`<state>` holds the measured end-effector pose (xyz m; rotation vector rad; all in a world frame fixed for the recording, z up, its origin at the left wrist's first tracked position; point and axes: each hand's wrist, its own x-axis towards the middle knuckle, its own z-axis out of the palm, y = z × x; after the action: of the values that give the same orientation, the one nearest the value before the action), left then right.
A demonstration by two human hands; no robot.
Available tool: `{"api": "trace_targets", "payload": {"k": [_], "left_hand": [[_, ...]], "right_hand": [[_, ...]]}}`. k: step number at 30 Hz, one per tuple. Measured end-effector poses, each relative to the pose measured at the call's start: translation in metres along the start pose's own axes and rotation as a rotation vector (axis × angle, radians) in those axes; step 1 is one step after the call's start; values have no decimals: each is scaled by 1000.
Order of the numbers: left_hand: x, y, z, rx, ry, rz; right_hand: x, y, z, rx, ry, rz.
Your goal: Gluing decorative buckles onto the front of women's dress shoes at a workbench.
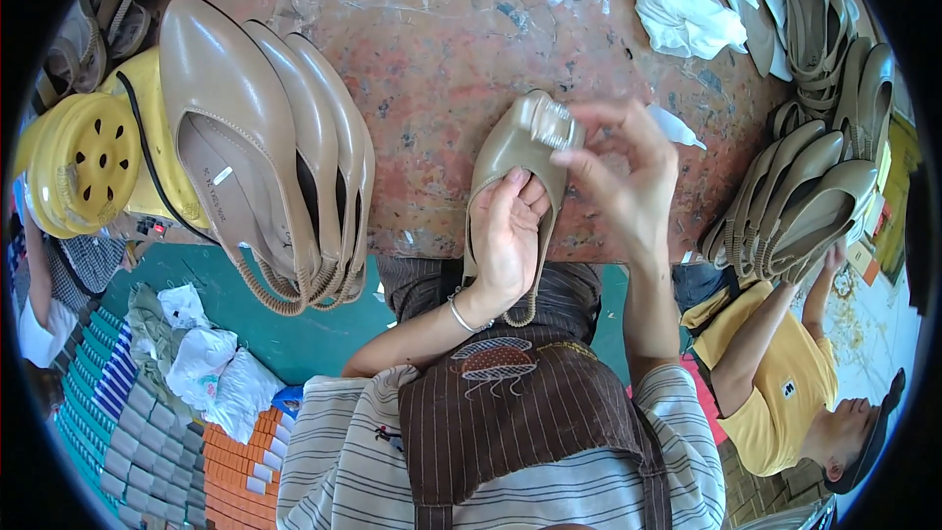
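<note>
A worn reddish counter (422,59) is spanning the upper view. At ten o'clock a row of beige shoes (221,69) is leaning tightly together, toes pointing to eleven, probably for saving room; at three o'clock a second row (834,198) is nesting the same way by the edge. Just off centre toward one o'clock, a single beige shoe (498,144) is pointing its toe roughly to twelve, its strap hanging past the counter's near edge, which is likely leaving the toe exposed to the right hand (638,186). That hand is blurring at two o'clock, thumb and forefinger standing apart beside the toe's shiny buckle (555,125); whether they are gripping it, I cannot tell. The left hand (508,245) is reaching into the shoe's opening, fingers clamping its upper, seemingly for steadying it.
</note>
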<state>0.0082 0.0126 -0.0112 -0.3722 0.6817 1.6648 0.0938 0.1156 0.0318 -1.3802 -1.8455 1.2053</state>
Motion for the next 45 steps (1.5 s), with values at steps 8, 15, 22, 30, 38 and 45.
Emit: {"api": "trace_targets", "payload": {"k": [8,15,22,30,38,45], "left_hand": [[0,2,9,58,7,5],[0,0,5,118,16,-15],[3,9,21,165,107,-29],[-3,34,35,94,135,-197],[-34,131,119,107,-492,-161],[66,350,211,876,-270,735]], "right_hand": [[-16,3,9,-34,-12,-11],[-15,5,10,-55,-33,-5],[-15,1,14,-44,-39,13],[-34,-11,-8,298,142,246],[-59,7,18,289,73,239],[-62,-18,35,76,-9,-1]]}}
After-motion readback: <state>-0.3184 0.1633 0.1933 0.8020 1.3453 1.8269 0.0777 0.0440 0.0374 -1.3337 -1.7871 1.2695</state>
